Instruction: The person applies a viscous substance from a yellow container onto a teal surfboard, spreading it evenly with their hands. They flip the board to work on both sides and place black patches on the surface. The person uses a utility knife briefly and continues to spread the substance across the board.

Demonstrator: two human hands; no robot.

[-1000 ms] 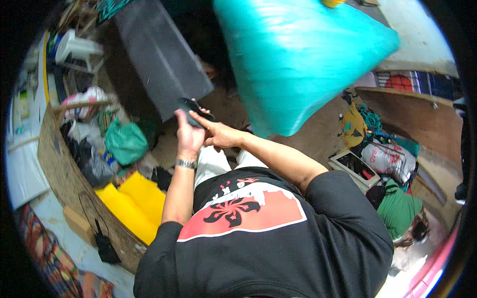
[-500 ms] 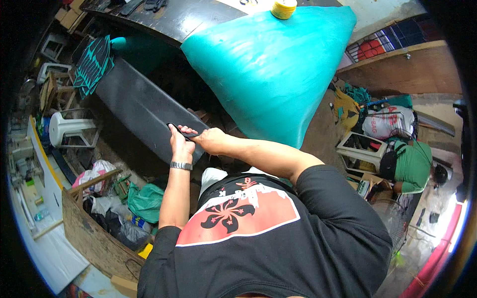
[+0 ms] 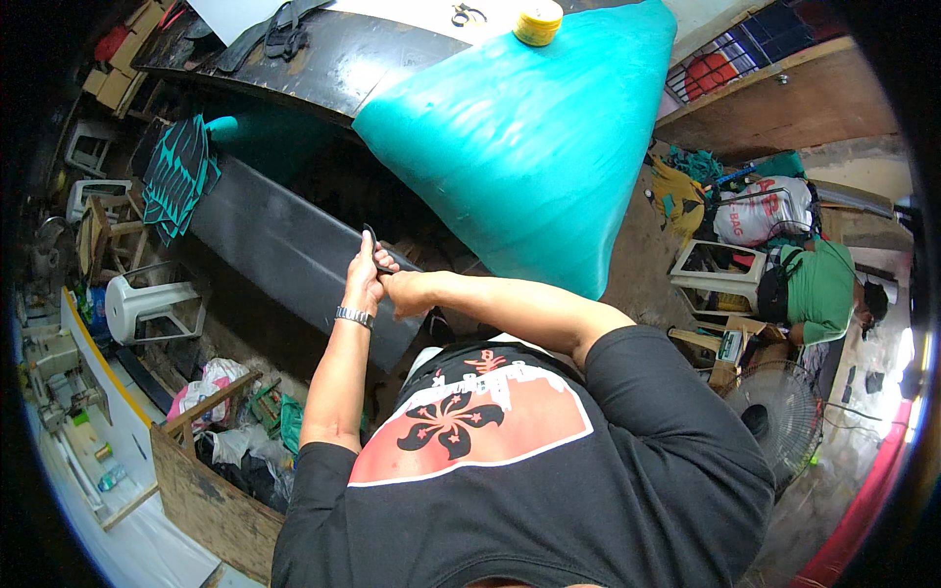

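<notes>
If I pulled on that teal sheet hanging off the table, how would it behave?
The teal sheet would probably flop and fold, since it droops over the dark table. Its shiny surface suggests it may feel slippery. A tug might drag along the yellow roll sitting on it.

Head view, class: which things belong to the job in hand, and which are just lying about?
Job in hand:
small black object, held in the left hand, with the right hand closed at its near end
possibly the dark grey sheet beyond the hands

Apparently lying about:
round yellow item
white stool
fan
white bag
</notes>
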